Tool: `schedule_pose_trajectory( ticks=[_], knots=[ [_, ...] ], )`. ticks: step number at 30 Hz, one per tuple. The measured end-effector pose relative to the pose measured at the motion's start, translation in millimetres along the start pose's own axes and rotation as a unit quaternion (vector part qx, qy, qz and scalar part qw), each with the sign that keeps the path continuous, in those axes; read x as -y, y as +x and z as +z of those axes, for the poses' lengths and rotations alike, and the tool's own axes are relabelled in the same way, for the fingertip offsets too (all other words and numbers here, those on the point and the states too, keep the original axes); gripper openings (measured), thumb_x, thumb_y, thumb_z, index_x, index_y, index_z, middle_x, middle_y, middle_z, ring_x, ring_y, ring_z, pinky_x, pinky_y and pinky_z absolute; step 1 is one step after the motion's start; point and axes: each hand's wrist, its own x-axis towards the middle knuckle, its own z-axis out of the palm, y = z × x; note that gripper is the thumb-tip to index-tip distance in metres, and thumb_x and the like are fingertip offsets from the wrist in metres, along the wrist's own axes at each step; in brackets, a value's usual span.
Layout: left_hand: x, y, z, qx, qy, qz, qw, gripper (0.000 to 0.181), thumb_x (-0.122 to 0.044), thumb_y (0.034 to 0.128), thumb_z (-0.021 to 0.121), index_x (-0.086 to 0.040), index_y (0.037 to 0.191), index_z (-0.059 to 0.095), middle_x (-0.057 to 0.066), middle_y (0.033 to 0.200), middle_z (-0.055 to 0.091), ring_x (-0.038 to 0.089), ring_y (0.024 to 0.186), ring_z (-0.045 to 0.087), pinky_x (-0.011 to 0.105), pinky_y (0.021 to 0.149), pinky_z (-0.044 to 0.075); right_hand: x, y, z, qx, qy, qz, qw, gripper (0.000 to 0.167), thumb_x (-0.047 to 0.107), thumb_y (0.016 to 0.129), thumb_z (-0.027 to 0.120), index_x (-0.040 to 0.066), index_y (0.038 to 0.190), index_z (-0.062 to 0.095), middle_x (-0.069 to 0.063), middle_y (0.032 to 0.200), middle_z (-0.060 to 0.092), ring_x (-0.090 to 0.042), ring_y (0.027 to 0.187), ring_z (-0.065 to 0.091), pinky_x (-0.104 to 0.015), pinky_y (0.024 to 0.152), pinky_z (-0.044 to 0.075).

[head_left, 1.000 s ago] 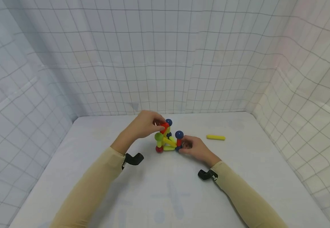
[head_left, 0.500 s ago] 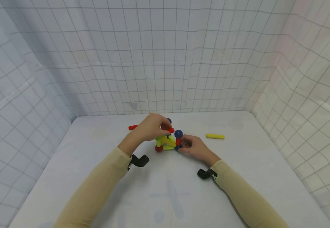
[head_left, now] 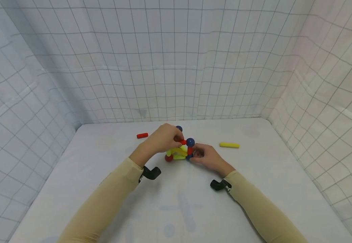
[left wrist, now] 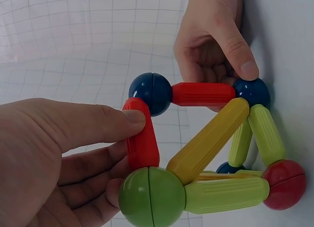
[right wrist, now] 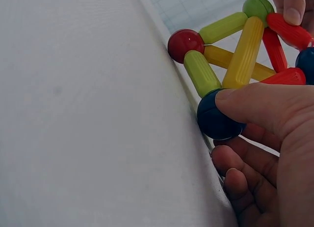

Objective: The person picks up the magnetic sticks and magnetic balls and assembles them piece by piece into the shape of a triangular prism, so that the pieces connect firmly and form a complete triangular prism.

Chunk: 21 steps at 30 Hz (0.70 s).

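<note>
A small frame of coloured magnetic rods and balls stands on the white table [head_left: 176,192]. My left hand [head_left: 163,137] pinches a red rod [left wrist: 142,141] between thumb and fingers. In the left wrist view that rod spans from the green ball [left wrist: 152,197] to the upper blue ball [left wrist: 150,94]. My right hand [head_left: 210,158] holds the lower blue ball [right wrist: 216,116], thumb on one side and fingers behind. An upright red rod [left wrist: 203,94] joins the two blue balls. A yellow rod [left wrist: 208,141] slants up to the green ball. The dark red ball [right wrist: 185,46] rests at a base corner.
A loose yellow rod [head_left: 229,145] lies on the table to the right of the frame. Another loose red rod [head_left: 142,135] lies to the left, behind my left wrist. Grid-patterned white cloth [head_left: 179,67] walls in the back and both sides.
My left hand has moved right and slightly nearer, bringing the red rod to the upper blue ball. The loose red rod at left has come into view. My right hand stays put.
</note>
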Motion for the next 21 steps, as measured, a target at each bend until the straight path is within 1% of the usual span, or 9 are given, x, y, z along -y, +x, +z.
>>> schedule_pose_trajectory(
  ticks=[8,11,14,18,21],
  knots=[
    [0.6,3.5,4.4,0.001,0.016,-0.004,0.9999,0.015,-0.015,0.1002,0.081,-0.007,0.113,0.083,0.001,0.1,0.077,0.017,0.09,0.067,0.03,0.082,0.06,0.3,-0.2,-0.5,0.001,0.0,0.001,1.0,0.027,0.023,0.094,0.086,0.018,0.118,0.074,0.001,0.093,0.067,-0.022,0.086,0.061,-0.035,0.076,0.05],
    [0.5,4.4,5.6,0.002,0.026,0.001,0.9997,0.015,-0.015,0.1002,0.081,-0.007,0.112,0.083,0.002,0.1,0.077,0.017,0.089,0.067,0.03,0.082,0.06,0.0,0.2,-0.1,0.0,-0.005,0.002,1.0,0.026,0.023,0.094,0.086,0.019,0.117,0.074,0.001,0.093,0.066,-0.022,0.086,0.06,-0.035,0.076,0.05],
    [0.7,4.8,7.1,0.004,0.032,-0.002,0.9995,0.015,-0.015,0.1001,0.081,-0.007,0.112,0.084,0.002,0.1,0.077,0.018,0.089,0.066,0.031,0.083,0.061,0.6,0.4,0.2,0.002,-0.007,0.003,1.0,0.027,0.023,0.094,0.086,0.019,0.119,0.074,0.002,0.095,0.067,-0.022,0.087,0.06,-0.036,0.077,0.05],
    [1.0,4.0,7.8,0.008,0.027,-0.012,0.9995,0.017,-0.015,0.1,0.081,-0.007,0.115,0.084,0.002,0.102,0.077,0.019,0.091,0.067,0.031,0.084,0.061,1.2,0.4,0.3,0.004,-0.009,0.004,0.9999,0.028,0.024,0.094,0.086,0.019,0.12,0.074,0.002,0.096,0.067,-0.022,0.087,0.06,-0.035,0.077,0.05],
    [2.2,1.6,7.5,-0.003,0.016,-0.007,0.9998,0.019,-0.015,0.1004,0.08,-0.007,0.117,0.083,0.002,0.104,0.077,0.018,0.091,0.066,0.031,0.084,0.06,1.0,0.7,0.2,0.003,-0.013,0.002,0.9999,0.027,0.023,0.094,0.086,0.018,0.118,0.074,0.002,0.093,0.066,-0.022,0.086,0.06,-0.035,0.076,0.049]
  ],
)
